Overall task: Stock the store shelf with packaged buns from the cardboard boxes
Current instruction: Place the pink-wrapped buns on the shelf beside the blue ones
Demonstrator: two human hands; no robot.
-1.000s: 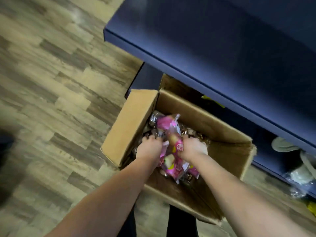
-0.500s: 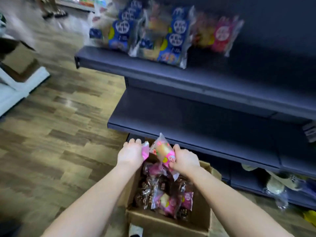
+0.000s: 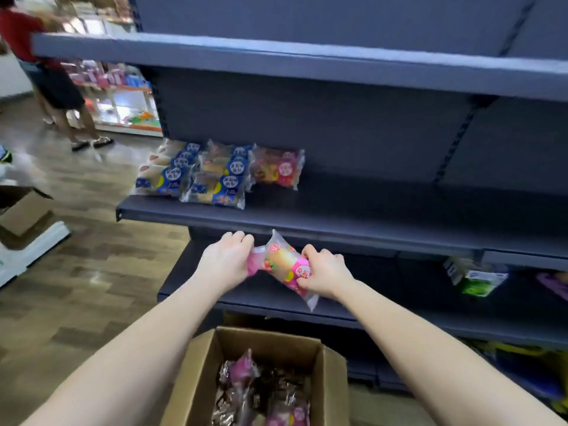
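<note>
Both hands are raised in front of the dark shelf unit, above an open cardboard box (image 3: 333, 379) holding more packaged buns (image 3: 246, 373). My right hand (image 3: 325, 270) grips a pink-and-clear bun packet (image 3: 284, 262) by its right end. My left hand (image 3: 226, 259) holds pink packets (image 3: 254, 257) whose edge shows beside its fingers. On the middle shelf (image 3: 338, 207), just above the hands, stand rows of blue bun packets (image 3: 196, 173) and a red-labelled stack (image 3: 276, 170).
The lower shelf (image 3: 399, 315) behind my hands holds a green-and-white pack (image 3: 475, 276) at the right. Another open cardboard box (image 3: 21, 210) sits at the left on a white base. A person (image 3: 52, 75) stands in the aisle at the far left. Wood-look floor runs alongside.
Both hands rose from the box with the pink packets to the level just under the middle shelf. My view tilted up, so more of the shelving shows.
</note>
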